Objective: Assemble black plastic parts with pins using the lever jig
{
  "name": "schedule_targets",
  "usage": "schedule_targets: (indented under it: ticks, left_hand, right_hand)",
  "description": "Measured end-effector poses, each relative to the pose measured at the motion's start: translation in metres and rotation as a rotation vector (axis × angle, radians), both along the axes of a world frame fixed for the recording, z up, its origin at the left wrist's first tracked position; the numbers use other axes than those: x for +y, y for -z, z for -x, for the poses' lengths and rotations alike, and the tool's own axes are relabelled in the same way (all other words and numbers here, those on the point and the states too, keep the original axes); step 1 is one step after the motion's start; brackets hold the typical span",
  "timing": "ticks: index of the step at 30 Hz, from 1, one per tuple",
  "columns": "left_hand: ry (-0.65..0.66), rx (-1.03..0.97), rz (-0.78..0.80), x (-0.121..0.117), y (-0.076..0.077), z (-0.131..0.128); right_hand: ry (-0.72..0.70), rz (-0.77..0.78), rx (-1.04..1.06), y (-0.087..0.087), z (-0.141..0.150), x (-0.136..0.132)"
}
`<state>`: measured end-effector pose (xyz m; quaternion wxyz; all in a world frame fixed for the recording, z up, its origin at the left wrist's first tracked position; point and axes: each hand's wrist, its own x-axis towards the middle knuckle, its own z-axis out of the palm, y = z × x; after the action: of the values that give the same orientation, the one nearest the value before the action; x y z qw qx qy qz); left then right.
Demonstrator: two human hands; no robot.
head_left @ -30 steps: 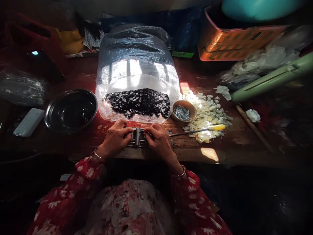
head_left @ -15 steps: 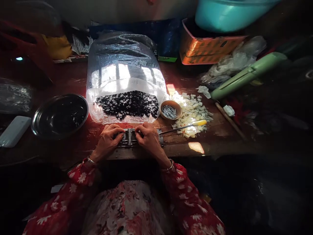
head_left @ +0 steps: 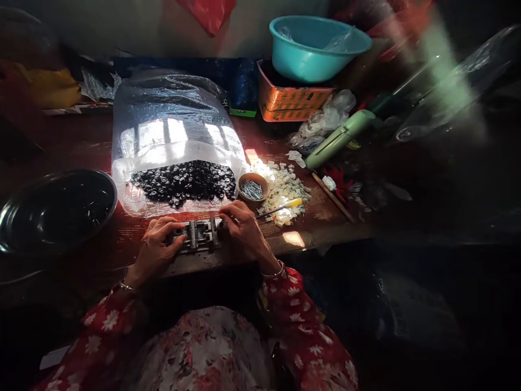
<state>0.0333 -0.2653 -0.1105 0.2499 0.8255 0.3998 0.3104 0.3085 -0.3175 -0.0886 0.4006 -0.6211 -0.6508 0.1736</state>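
Note:
A small metal jig (head_left: 194, 234) with rods and a raised crossbar lies at the table's front edge. My left hand (head_left: 157, 247) grips its left end, forefinger along the far side and thumb along the near side. At the other end, my right hand (head_left: 246, 228) is closed, thumb and fingers pressed together beside the jig; what they hold, if anything, is hidden. A screwdriver (head_left: 293, 203) with a yellow handle points towards the right hand. Just behind the jig, small round black parts (head_left: 187, 182) spill from a translucent bag (head_left: 171, 117).
A brown bowl (head_left: 266, 187) of nails or pins stands beside a pile of cream plastic pieces (head_left: 287, 187). On the left is a dark metal basin (head_left: 112, 209). A green tube-like object (head_left: 340, 138), an orange crate (head_left: 291, 103) and a turquoise basin (head_left: 317, 62) occupy the back right.
The view has swung right, so the scene sits further left. My right hand has drawn back from the jig's middle towards its right end. My left fingers have spread along the jig.

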Motion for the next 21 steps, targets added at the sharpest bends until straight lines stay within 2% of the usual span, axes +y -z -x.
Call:
schedule_targets:
  ticks: [3, 6, 9, 11, 15, 21]
  left_hand:
    - [0.008, 0.001, -0.032, 0.001, 0.004, 0.001]
    - [0.009, 0.006, -0.066, 0.001, 0.007, 0.003]
    - [0.009, 0.007, -0.094, 0.001, 0.009, 0.003]
    - [0.001, 0.012, -0.103, 0.001, 0.01, 0.003]
    - [-0.015, 0.022, -0.111, 0.0, 0.011, 0.003]
    - [0.008, 0.02, -0.162, 0.0, 0.012, 0.002]
  right_hand:
    - [0.216, -0.013, -0.129, -0.002, -0.04, 0.015]
    - [0.363, 0.137, -0.363, -0.001, -0.074, 0.04]
    - [0.423, 0.368, -0.513, -0.001, -0.092, 0.064]
    - [0.411, 0.451, -0.54, -0.001, -0.096, 0.074]
    - [0.405, 0.43, -0.519, 0.001, -0.097, 0.078]
    - [0.439, 0.285, -0.411, 0.009, -0.103, 0.065]
